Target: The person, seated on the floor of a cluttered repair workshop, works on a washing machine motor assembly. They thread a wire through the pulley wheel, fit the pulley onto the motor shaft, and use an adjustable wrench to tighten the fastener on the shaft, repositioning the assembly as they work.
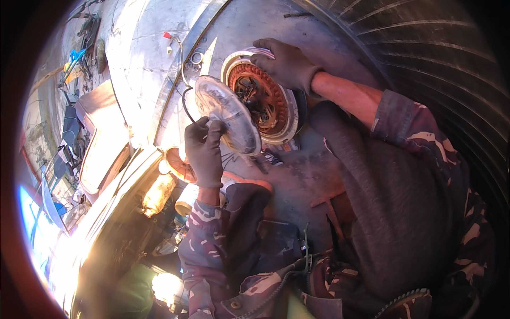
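My left hand (204,146), in a grey work glove, is closed at the outer face of a round metal hub motor cover (226,114). A dark cable (186,101) runs up from beside these fingers; whether they pinch it too I cannot tell. Just right of the tilted cover stands the hub motor (284,114), with a ring of copper windings (271,87) and dark wires inside. The cover hides part of its left side. Also gloved, my right hand (287,64) grips the motor's upper rim, fingers curled over the edge.
A red connector (168,35) and small metal rings (197,57) lie on the floor beyond. To the left are a yellowish bottle (159,194) and a brown seat-like piece (101,133). A ribbed dark shutter (425,48) curves along the right.
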### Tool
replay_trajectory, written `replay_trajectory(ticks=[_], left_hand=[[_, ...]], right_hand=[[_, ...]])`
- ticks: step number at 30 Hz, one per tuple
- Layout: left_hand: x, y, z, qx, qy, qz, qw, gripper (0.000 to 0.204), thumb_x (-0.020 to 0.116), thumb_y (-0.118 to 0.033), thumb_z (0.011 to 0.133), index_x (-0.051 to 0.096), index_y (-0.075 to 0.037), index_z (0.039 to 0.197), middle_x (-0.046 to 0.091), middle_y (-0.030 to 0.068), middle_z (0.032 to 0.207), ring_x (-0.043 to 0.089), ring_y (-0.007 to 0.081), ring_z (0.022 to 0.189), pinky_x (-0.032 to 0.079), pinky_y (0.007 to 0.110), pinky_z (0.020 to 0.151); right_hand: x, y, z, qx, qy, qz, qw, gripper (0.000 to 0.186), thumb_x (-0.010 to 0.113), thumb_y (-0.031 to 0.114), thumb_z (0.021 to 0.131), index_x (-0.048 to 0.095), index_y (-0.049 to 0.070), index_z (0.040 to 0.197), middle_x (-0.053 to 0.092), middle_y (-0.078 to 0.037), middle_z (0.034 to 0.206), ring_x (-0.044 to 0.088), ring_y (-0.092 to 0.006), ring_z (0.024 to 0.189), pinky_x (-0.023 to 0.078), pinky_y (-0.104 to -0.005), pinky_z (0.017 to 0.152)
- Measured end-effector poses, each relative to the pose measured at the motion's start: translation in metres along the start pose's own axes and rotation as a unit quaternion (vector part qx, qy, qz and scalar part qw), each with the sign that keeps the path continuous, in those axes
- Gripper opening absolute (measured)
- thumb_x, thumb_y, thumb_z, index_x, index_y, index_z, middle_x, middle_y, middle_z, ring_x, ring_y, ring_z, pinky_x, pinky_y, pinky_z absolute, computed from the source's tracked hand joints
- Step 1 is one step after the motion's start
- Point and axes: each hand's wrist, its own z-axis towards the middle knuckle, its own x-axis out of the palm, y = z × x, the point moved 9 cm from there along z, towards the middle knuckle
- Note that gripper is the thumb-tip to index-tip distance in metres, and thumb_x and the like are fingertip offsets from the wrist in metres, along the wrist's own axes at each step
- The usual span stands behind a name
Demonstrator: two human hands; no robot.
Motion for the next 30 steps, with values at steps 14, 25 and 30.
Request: replay_trajectory(ticks=[14,25,30], left_hand=[[0.006,-0.012,0.003,0.069,0.031,0.083,0.994,0.042,0.09,-0.02,0.092,0.067,-0.001,0.122,0.063,0.0082,0.117,0.066,0.0179,0.094,0.058,0.034,0.084],[0.016,0.022,0.006,-0.1,0.077,-0.038,0.991,0.055,0.088,-0.032,0.094,0.071,0.006,0.131,0.072,0.0122,0.111,0.069,0.016,0.1,0.058,0.033,0.089],[0.032,0.032,0.003,-0.099,0.039,-0.023,0.994,0.06,0.09,-0.037,0.092,0.072,0.007,0.129,0.075,0.0148,0.11,0.072,0.0211,0.102,0.057,0.036,0.093]], right_hand=[[0.003,-0.005,0.001,0.002,0.015,0.084,0.996,0.062,0.066,0.049,0.106,0.065,0.001,0.147,0.071,-0.022,0.143,0.069,-0.0321,0.134,0.051,-0.0394,0.115],[0.006,-0.01,-0.005,-0.015,0.022,0.082,0.996,0.06,0.063,0.049,0.11,0.064,0.003,0.148,0.072,-0.02,0.141,0.069,-0.0272,0.129,0.052,-0.0372,0.112],[0.005,-0.012,-0.006,-0.022,0.015,0.111,0.993,0.062,0.064,0.052,0.108,0.067,0.003,0.146,0.071,-0.023,0.142,0.069,-0.0343,0.133,0.052,-0.0403,0.114]])
